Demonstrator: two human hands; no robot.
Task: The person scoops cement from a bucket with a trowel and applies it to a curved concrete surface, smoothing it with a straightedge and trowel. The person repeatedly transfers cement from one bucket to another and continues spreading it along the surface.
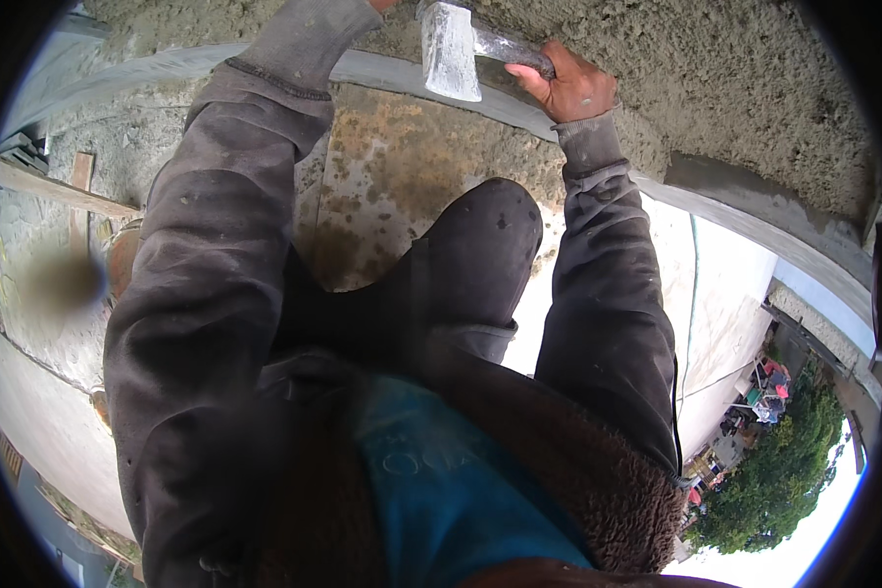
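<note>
My right hand (575, 86) is closed round the dark handle of a hatchet (451, 59), at the top centre. Its broad metal head is pale, as if coated with plaster or cement dust, and points to the left. The head hangs in front of the rough grey wall surface (715, 78) and the smooth ledge strip (505, 103) below it; I cannot tell whether it touches either. Only a sliver of my left hand (383, 4) shows at the upper edge, beyond the grey cuff. Its fingers, and anything in them, are out of the picture.
A stained board or panel (392, 157) lies behind my bent knee (490, 225). To the left are a wooden plank (69, 191) and grey blocks (24, 152). At lower right, far off, stand a green tree (774, 485) and a colourful heap (769, 387). A dark blur covers part of the left side.
</note>
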